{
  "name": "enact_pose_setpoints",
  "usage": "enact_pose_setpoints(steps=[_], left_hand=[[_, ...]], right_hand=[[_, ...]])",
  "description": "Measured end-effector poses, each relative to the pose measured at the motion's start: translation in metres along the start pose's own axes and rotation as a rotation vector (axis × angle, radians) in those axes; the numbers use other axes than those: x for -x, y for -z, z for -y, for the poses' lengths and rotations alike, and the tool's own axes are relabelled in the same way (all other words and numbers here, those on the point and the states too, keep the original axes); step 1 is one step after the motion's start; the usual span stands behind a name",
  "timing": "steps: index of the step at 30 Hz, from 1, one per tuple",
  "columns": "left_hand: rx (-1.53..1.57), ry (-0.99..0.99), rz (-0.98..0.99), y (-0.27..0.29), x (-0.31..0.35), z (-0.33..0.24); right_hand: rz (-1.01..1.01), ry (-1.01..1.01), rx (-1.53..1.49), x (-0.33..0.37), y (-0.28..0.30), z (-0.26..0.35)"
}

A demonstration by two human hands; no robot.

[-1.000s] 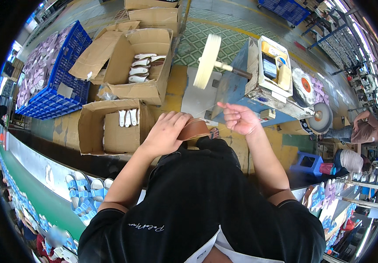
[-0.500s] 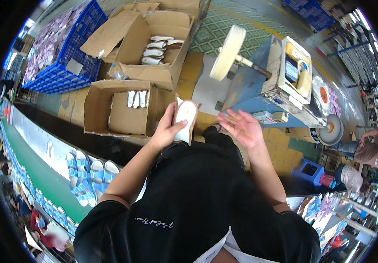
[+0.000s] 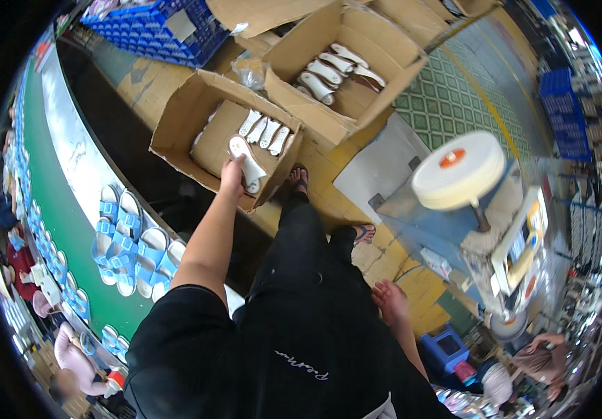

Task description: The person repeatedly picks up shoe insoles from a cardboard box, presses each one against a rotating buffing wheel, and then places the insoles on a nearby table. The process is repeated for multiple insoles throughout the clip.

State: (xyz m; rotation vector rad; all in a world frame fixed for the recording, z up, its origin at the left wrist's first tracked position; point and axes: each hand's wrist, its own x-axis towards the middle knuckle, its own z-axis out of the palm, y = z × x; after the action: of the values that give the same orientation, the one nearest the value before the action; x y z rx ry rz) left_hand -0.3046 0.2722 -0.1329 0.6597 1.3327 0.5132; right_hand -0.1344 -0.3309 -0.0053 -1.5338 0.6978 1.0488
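Observation:
My left hand (image 3: 232, 176) reaches out, closed round a white sandal sole (image 3: 245, 155) with a brown edge. It holds the sole over the near side of the smaller cardboard box (image 3: 175, 120). Inside that box, several similar white soles (image 3: 267, 133) lie side by side in a row. My right hand (image 3: 392, 302) hangs low by my right hip, its fingers loosely apart, with nothing visible in it.
A larger cardboard box (image 3: 365, 112) with more soles stands behind. At right is a machine with a white round wheel (image 3: 458, 171). Blue strapped sandals (image 3: 127, 237) sit by the green conveyor (image 3: 56, 202) at left. A blue crate (image 3: 168, 31) stands far left; people are at both sides.
My body has turned left. My left hand has carried the sole from in front of me to the smaller box. My right hand has dropped from beside the machine to my side.

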Motion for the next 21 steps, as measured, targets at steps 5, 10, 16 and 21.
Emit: enact_pose_setpoints(steps=[5,10,16,21], left_hand=[[-0.353,-0.096,-0.237,0.061,-0.182,0.022],[-0.929,-0.099,-0.237,0.084,-0.329,0.030],[-1.373,-0.123,-0.198,0.074,-0.502,0.029],[-1.332,-0.292,-0.104,0.052,-0.609,0.049]], right_hand=[[-0.075,0.022,0.653,-0.019,-0.028,0.013],[-0.044,-0.053,1.142,-0.042,-0.076,0.055],[0.080,-0.285,0.752,-0.086,-0.194,0.084],[0.095,-0.490,0.974,-0.105,-0.232,0.065]])
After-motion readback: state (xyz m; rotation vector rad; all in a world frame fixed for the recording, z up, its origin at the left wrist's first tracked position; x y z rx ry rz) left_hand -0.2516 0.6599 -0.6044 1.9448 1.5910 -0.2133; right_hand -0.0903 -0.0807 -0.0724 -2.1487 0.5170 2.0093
